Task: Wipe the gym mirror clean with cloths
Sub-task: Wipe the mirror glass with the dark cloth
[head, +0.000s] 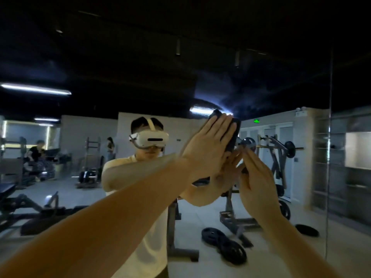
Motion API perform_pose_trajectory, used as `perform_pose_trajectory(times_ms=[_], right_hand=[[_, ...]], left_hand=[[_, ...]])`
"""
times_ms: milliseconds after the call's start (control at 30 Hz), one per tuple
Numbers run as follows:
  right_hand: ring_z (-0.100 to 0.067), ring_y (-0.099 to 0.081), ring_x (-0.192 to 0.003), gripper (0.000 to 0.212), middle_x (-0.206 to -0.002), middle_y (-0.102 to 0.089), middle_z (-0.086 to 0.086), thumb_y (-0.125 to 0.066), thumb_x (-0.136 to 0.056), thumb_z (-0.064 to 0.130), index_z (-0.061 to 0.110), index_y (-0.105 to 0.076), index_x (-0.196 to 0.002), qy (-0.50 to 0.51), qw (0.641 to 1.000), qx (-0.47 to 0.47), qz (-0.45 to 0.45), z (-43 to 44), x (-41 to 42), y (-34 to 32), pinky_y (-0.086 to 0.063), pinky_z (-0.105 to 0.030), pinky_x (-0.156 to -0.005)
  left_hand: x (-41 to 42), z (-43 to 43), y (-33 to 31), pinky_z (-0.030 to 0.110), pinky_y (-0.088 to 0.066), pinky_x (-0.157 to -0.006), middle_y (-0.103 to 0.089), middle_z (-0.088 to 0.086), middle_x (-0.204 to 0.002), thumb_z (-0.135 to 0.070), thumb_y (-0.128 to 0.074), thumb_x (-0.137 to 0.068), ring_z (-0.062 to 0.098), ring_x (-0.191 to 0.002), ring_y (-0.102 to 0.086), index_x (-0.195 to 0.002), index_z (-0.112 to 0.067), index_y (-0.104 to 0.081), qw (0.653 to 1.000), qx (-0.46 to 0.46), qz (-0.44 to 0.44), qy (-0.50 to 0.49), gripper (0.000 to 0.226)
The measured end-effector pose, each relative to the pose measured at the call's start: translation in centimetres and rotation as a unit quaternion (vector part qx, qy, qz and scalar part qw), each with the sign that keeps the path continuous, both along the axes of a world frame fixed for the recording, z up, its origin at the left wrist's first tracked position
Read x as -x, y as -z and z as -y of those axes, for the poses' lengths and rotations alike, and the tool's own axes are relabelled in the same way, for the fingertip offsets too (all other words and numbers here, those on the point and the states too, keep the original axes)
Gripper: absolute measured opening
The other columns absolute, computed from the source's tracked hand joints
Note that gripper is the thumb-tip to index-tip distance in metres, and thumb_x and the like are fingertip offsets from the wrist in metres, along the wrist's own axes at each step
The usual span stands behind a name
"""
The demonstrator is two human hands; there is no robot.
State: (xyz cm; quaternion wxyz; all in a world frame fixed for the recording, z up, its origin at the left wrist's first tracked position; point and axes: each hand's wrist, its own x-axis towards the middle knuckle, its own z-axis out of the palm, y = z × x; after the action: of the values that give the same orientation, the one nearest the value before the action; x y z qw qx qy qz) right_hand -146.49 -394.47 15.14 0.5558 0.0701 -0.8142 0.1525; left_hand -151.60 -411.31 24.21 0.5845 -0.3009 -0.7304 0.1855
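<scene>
Left hand (208,145) flat, fingers straight, pressing dark crumpled cloth (234,135) against large wall-mounted gym mirror (120,63). Cloth at 1 o'clock of frame centre. Right hand (259,181) at 4 o'clock of left hand, close beside, fingers straight. Cannot tell if it holds anything.

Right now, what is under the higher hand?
A dark cloth, pressed flat against the mirror by the left hand. The bit of mirror behind the cloth is hidden.
</scene>
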Motion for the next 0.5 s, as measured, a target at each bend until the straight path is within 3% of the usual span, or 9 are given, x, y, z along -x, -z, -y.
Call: perform_pose_trajectory(times_ms=[67,133,233,333,500], right_hand=[[-0.035,-0.056,-0.130,0.057,-0.147,-0.054,-0.015,-0.037,-0.099,0.028,0.014,-0.038,-0.154,0.047,0.999,0.004,-0.002,0.4,-0.5,1.0,-0.044,-0.060,-0.111],[-0.036,-0.044,-0.144,0.060,-0.159,-0.042,-0.016,-0.052,-0.098,0.017,0.008,-0.038,-0.155,0.099,0.995,-0.009,0.006,0.4,-0.6,1.8,-0.030,-0.055,-0.121],[-0.028,-0.022,-0.156,0.067,-0.170,-0.020,-0.010,-0.053,-0.101,0.014,0.009,-0.027,-0.161,0.145,0.988,0.017,0.050,0.7,-0.4,2.0,-0.010,-0.042,-0.125],[-0.026,-0.019,-0.157,0.067,-0.171,-0.016,-0.008,-0.049,-0.103,0.020,0.011,-0.020,-0.163,0.140,0.988,0.017,0.063,0.9,0.6,2.8,-0.017,-0.045,-0.127],[-0.025,-0.025,-0.155,0.061,-0.169,-0.022,-0.007,-0.043,-0.103,0.022,0.011,-0.028,-0.161,0.113,0.992,0.003,0.051,-0.1,0.3,2.7,-0.029,-0.049,-0.124]], left_hand=[[0.1,3.4,0.8,0.052,-0.001,-0.129,0.005,0.024,-0.171,-0.049,-0.016,-0.109,0.036,-0.159,0.007,-0.162,-0.002,0.008,1.000,-0.016,-0.001,-0.007,0.075],[0.3,7.8,1.8,0.052,-0.003,-0.129,0.005,0.024,-0.170,-0.054,-0.021,-0.108,0.036,-0.159,0.006,-0.162,-0.003,0.005,0.998,-0.065,0.003,-0.009,0.079],[-0.4,15.0,3.2,0.052,-0.004,-0.130,-0.005,0.025,-0.170,-0.052,-0.029,-0.106,0.038,-0.159,-0.004,-0.163,-0.002,-0.007,0.987,-0.158,0.012,0.007,0.079],[-1.1,17.8,4.3,0.055,-0.009,-0.129,-0.012,0.030,-0.168,-0.052,-0.031,-0.105,0.042,-0.158,-0.010,-0.162,0.003,-0.012,0.980,-0.197,0.014,-0.014,0.081],[-1.0,11.3,4.7,0.054,-0.004,-0.129,-0.004,0.029,-0.169,-0.046,-0.034,-0.109,0.041,-0.159,-0.002,-0.163,0.002,-0.006,0.972,-0.232,0.028,0.012,0.077]])
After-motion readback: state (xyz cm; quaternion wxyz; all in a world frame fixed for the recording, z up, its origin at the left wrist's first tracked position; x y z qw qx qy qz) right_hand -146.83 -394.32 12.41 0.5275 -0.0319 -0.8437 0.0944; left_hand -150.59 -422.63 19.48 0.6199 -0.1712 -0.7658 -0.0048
